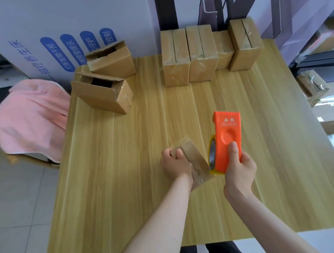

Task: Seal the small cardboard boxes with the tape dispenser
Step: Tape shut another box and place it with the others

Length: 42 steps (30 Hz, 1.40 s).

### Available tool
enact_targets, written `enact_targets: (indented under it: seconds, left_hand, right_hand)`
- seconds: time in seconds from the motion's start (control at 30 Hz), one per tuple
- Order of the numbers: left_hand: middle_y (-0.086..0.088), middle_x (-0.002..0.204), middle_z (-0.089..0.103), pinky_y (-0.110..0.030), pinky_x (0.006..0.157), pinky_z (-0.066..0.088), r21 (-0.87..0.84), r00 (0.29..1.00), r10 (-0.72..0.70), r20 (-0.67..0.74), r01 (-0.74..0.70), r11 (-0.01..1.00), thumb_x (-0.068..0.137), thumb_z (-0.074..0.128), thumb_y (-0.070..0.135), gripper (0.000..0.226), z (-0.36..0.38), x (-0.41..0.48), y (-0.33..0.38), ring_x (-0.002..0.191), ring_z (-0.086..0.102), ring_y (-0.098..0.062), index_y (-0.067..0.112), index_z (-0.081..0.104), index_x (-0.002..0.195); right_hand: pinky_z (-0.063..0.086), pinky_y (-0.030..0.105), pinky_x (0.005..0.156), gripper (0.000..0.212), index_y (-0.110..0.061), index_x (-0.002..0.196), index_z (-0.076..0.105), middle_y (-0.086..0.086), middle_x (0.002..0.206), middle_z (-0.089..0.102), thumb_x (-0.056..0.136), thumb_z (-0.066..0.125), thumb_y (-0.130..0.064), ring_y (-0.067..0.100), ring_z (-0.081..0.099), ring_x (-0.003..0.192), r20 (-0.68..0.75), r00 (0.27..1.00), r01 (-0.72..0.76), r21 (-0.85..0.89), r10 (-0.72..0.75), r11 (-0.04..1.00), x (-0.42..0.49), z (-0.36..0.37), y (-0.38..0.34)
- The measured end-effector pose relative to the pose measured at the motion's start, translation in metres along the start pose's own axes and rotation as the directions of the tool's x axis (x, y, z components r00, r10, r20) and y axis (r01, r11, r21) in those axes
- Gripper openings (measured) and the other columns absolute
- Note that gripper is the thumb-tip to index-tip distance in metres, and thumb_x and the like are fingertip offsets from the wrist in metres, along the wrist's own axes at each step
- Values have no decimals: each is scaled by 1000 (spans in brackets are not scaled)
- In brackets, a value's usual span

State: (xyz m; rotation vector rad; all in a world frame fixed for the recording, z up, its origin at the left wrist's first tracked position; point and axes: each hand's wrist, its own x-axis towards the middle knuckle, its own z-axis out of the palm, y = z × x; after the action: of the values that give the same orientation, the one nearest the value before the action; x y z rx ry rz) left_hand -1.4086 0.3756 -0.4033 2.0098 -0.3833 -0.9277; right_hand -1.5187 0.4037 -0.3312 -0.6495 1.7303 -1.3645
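A small cardboard box (pixel 196 160) lies on the wooden table (pixel 125 172) near its front, with clear tape over its top seam. My left hand (pixel 175 162) presses down on the box's left side. Just right of the box, my right hand (pixel 239 170) grips an orange tape dispenser (pixel 228 136) with a yellow-cored tape roll; its lower end touches the box's right edge. Two unsealed boxes (pixel 105 93) with open flaps sit at the back left. Several taped boxes (pixel 202 54) stand in a row at the back right.
A pink cloth (pixel 29 120) covers something beside the table's left edge. A large white carton with blue labels (pixel 59 34) stands behind the table. Dark shelf uprights (pixel 165 5) and shelves with more cartons (pixel 318 48) are at the back and right.
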Motion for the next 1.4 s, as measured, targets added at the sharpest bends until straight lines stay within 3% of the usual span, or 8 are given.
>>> enact_targets:
  seconds: [0.23,0.3,0.4,0.5,0.63,0.83,0.97,1.4]
  left_hand:
    - [-3,124,53,-33,97,42,144,980,193,50,-199,969,89,64,31,40,-24,-4,-9,115,51,-20,13,52,123]
    - [-7,124,54,-37,101,39,290,879,474,54,-468,835,89,65,25,41,-35,-4,-8,118,46,-23,7,54,124]
    - [-6,121,60,-37,102,42,345,615,715,332,-785,515,86,59,2,31,-41,0,-2,117,51,-24,7,62,117]
    - [6,139,50,-30,107,37,422,631,525,571,-774,471,90,46,-1,49,-37,6,8,130,42,-14,18,51,135]
    - [10,117,57,-30,72,45,543,642,380,666,-766,344,81,45,-2,43,-31,16,30,109,54,-17,27,54,112]
    - [2,116,49,-33,67,42,643,643,78,762,-766,25,84,51,13,31,-14,31,66,104,56,-24,30,50,111]
    - [1,106,47,-34,66,41,592,592,-5,806,-806,-13,87,46,28,14,-10,41,76,87,55,-25,32,45,99]
    - [6,93,34,-27,52,30,450,460,-92,883,-886,-110,86,42,21,33,-14,48,83,88,56,-26,45,44,108]
  right_hand:
    - [47,22,53,26,-19,74,66,-7,59,63,96,58,-31,7,56,55,243,970,49,-133,-16,990,-10,14,11]
    - [47,19,49,27,-21,72,66,-8,58,63,96,58,-32,6,56,53,239,971,37,-108,-10,993,-13,12,15]
    - [46,21,49,32,-19,69,65,-8,56,60,96,57,-35,6,54,51,206,978,-7,-58,19,998,-7,10,14]
    - [44,30,55,34,-17,68,63,-4,58,57,95,58,-37,11,51,55,228,973,-16,-60,29,998,-5,8,14]
    - [42,31,55,36,-15,67,61,-2,59,54,95,59,-37,12,48,55,230,972,-34,-44,43,998,-7,10,14]
    - [44,18,50,34,-20,64,65,-8,57,58,95,59,-34,7,50,52,208,975,-76,10,72,997,-6,10,13]
    - [43,15,49,36,-18,64,63,-7,56,57,95,59,-36,6,50,51,196,976,-104,40,94,994,-3,10,10]
    - [45,24,52,38,-11,70,61,2,63,58,93,60,-42,12,52,56,195,973,-136,37,127,990,1,9,10]
